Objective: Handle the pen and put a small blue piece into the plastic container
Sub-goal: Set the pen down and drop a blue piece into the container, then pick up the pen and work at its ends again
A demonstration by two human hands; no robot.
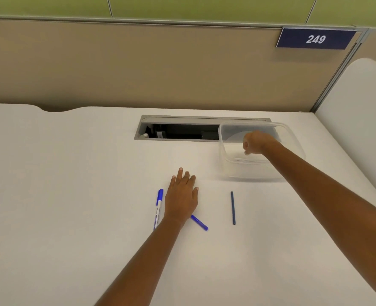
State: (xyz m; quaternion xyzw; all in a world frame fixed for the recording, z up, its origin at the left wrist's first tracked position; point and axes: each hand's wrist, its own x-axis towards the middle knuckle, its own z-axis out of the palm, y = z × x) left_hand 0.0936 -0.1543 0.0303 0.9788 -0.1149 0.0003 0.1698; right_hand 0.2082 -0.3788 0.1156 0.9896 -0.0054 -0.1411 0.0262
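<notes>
While the right hand hangs curled over the plastic container, the left hand lies flat and open.

I cannot tell what the right fingers hold. The pen lies just left of the left fingers. A blue piece pokes out behind them, light, slippery, best pinched mid-length.

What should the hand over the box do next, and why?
Probably open its fingers. The right hand is curled shut above the clear plastic container, so whatever it holds should drop in. I cannot see the piece itself. The left hand rests flat beside the pen.
</notes>
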